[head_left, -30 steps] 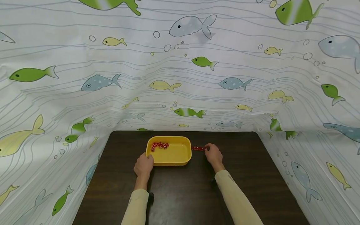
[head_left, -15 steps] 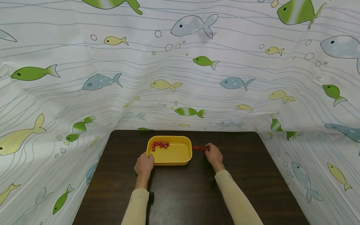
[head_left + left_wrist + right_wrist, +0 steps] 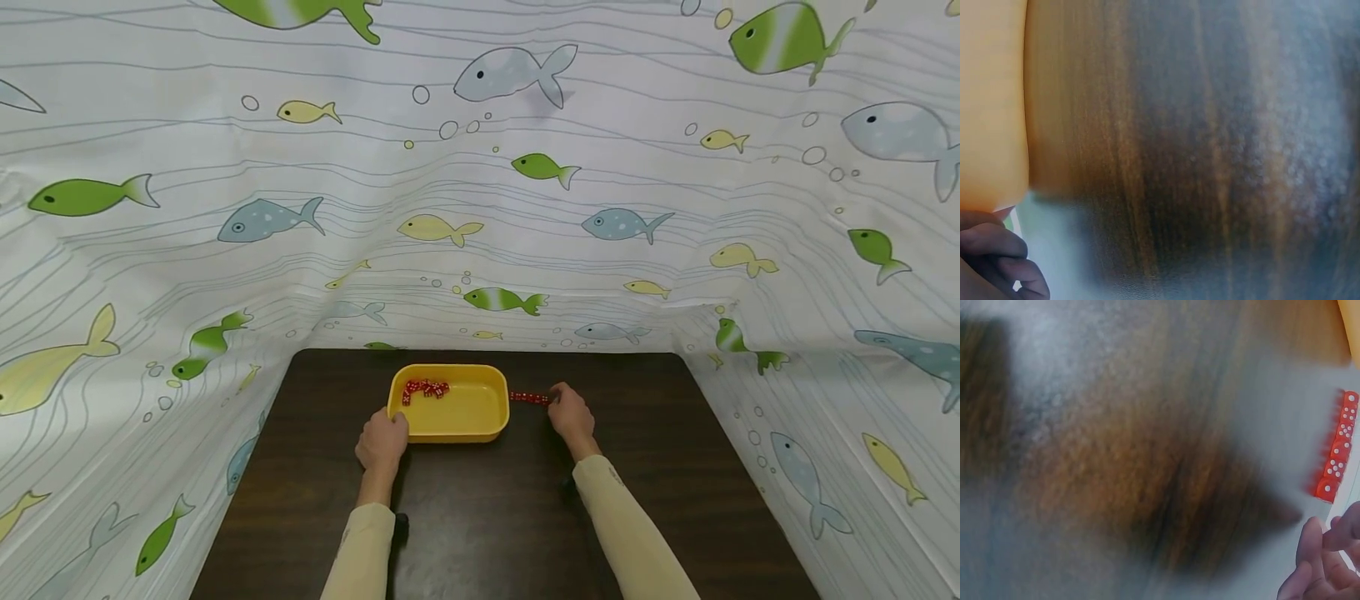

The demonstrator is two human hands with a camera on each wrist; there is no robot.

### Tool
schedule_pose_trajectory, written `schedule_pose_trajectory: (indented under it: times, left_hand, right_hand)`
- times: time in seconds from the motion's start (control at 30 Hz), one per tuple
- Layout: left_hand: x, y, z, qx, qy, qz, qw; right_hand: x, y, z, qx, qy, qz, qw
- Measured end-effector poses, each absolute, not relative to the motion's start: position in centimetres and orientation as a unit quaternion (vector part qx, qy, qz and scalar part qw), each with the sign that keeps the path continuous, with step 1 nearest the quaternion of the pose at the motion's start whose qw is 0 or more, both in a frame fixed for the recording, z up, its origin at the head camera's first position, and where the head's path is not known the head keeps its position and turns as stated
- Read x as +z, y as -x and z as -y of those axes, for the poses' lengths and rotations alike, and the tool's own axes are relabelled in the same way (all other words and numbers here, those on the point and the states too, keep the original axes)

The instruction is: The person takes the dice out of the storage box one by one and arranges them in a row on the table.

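Note:
My left hand (image 3: 382, 440) grips the near left corner of a yellow tray (image 3: 450, 437). In the left wrist view, its curled fingers (image 3: 997, 244) show below the tray's wall (image 3: 991, 100). Several red dice (image 3: 426, 389) with white pips lie in the tray's far left part, some in a line and others bunched. Outside the tray, to its right, a straight row of red dice (image 3: 529, 398) lies on the table. My right hand (image 3: 572, 414) is at the row's right end. The right wrist view shows its loosely bent fingers (image 3: 1310, 544) just apart from the last die (image 3: 1327, 489), holding nothing visible.
The dark wood-grain table (image 3: 480, 517) extends toward me and to both sides. A white curtain (image 3: 480, 183) printed with fish stands behind the table and along both sides.
My right hand has shifted very slightly right, away from the end of the dice row. The left hand, the tray and the dice stay in place; the head view moves slightly.

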State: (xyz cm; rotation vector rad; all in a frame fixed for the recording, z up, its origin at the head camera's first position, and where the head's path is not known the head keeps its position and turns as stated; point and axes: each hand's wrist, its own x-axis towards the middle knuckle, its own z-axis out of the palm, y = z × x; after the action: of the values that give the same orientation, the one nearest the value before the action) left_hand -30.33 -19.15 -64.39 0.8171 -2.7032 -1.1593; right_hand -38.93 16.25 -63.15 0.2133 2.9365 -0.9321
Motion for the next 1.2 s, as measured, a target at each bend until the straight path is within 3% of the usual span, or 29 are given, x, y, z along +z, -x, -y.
schedule_pose_trajectory:
  times: [0.67,1.2]
  left_hand:
    - [-64.4,29.7,19.2,-0.378,-0.268,0.885,0.044]
    - [-64.2,30.2,18.9,-0.381,-0.266,0.884,0.046]
  right_hand:
    - [-62.0,39.2,-13.6,-0.341,-0.071,-0.936,-0.048]
    - [-60.0,38.8,-10.1,-0.385,-0.047,-0.919,-0.072]
